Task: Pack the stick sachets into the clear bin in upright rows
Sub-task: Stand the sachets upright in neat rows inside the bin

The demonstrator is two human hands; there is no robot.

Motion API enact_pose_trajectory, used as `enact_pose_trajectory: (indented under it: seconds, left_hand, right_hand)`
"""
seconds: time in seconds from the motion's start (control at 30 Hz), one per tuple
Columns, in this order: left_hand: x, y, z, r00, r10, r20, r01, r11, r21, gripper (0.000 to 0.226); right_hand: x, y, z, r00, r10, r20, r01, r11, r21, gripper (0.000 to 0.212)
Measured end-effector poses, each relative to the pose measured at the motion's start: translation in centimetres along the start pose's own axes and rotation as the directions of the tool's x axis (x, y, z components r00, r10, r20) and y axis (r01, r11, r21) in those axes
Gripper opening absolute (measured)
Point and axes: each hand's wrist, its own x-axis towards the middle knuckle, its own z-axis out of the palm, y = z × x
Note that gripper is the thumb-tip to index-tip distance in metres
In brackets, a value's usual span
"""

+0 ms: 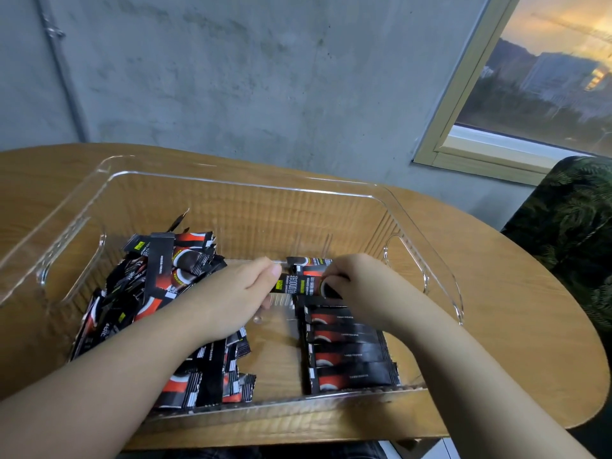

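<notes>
A clear bin (251,185) stands on the wooden table. Its left half holds a loose heap of black-and-red stick sachets (159,279). Along its right side runs a row of sachets (347,349) on edge, one behind another. At the far end of that row, both hands hold one sachet (298,286) crosswise. My left hand (238,293) pinches its left end. My right hand (354,283) grips its right end, fingers curled over it.
The oval wooden table (496,293) ends close behind the bin at a grey wall. A chair back with green leaf fabric (569,226) stands at the right, under a window. The bin's middle floor (275,352) is bare between heap and row.
</notes>
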Motion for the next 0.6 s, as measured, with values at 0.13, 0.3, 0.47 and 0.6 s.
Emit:
enact_pose_trajectory:
  seconds: [0.13,0.3,0.47,0.6]
  left_hand:
    - [0.3,-0.2,0.2,1.000,-0.001,0.022,-0.001,0.995,0.098,0.024]
    - [0.8,-0.6,0.3,0.999,0.013,-0.045,-0.009,0.997,0.077,0.027]
    - [0.8,-0.8,0.5,0.997,0.012,-0.081,-0.008,0.999,0.049,0.028]
    - [0.8,-0.8,0.5,0.991,-0.013,-0.130,0.010,1.000,-0.022,0.019]
  right_hand:
    - [0.8,0.1,0.7,0.996,0.078,-0.048,-0.081,0.995,-0.060,0.022]
    - [1.1,-1.0,1.5,0.985,-0.111,-0.135,0.058,0.936,-0.347,0.040]
    - [2.5,-1.9,2.6,0.917,-0.386,-0.103,0.247,0.751,-0.612,0.029]
    - [3.7,-2.2,1.0,0.960,-0.277,-0.043,0.193,0.764,-0.616,0.028]
